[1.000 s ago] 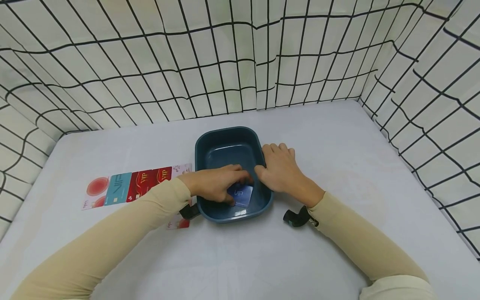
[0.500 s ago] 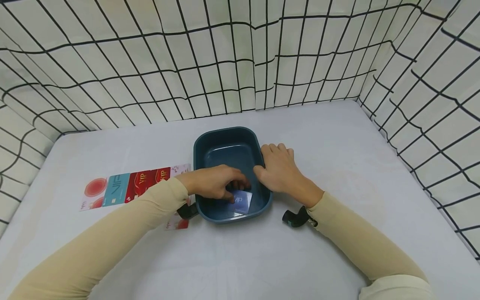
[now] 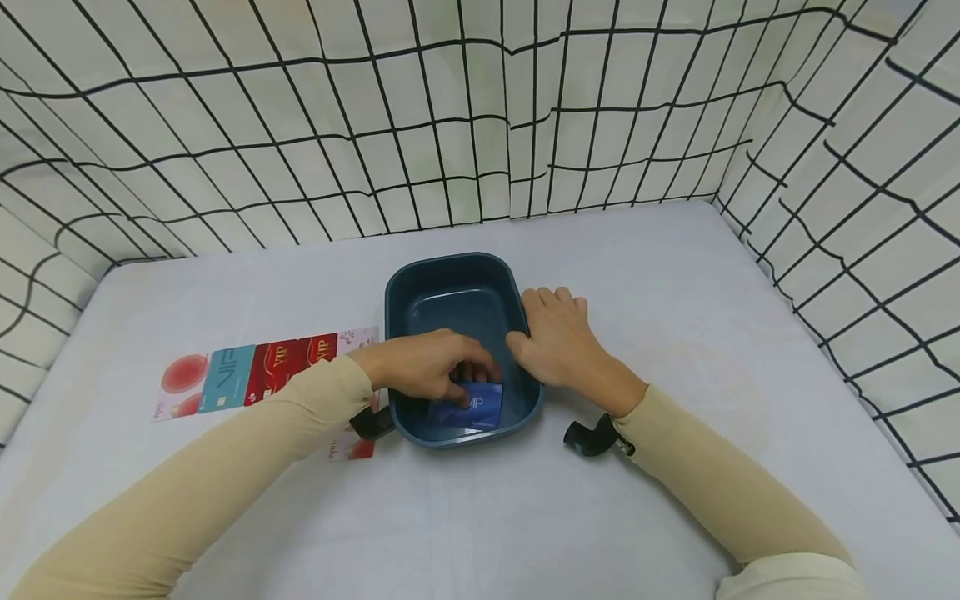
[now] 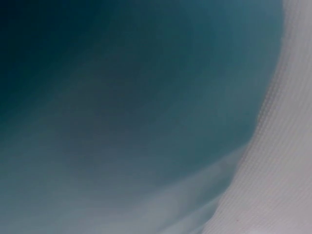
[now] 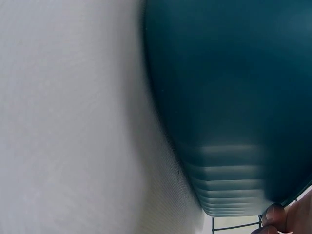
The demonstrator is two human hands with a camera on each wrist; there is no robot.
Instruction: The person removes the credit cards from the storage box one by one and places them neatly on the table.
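Observation:
A dark blue-green plastic bin (image 3: 454, 307) stands mid-table. My left hand (image 3: 429, 365) reaches inside with curled fingers, and its thumb lies against a blue card marked VIP (image 3: 486, 408). The fingertips behind that card are partly hidden. On the bin's right side my right hand (image 3: 561, 340) grips the rim, thumb inward and fingers over the outside. Its fingertips (image 5: 276, 214) show at the rim in the right wrist view. The left wrist view shows only the blurred bin wall (image 4: 195, 97) and white cloth.
Left of the bin lies a row of cards: pink-and-white (image 3: 182, 379), teal (image 3: 227, 377) and red (image 3: 288, 362). A pink card (image 3: 352, 444) lies near the bin's front left. Black wrist devices (image 3: 591, 437) sit under the wrists. Wire grid panels (image 3: 420, 125) enclose the white-covered table (image 3: 480, 533).
Inside the bin, the blue card has turned and lies more squarely, with more blue showing to its left. The left hand has shifted slightly. The right hand keeps its hold on the rim.

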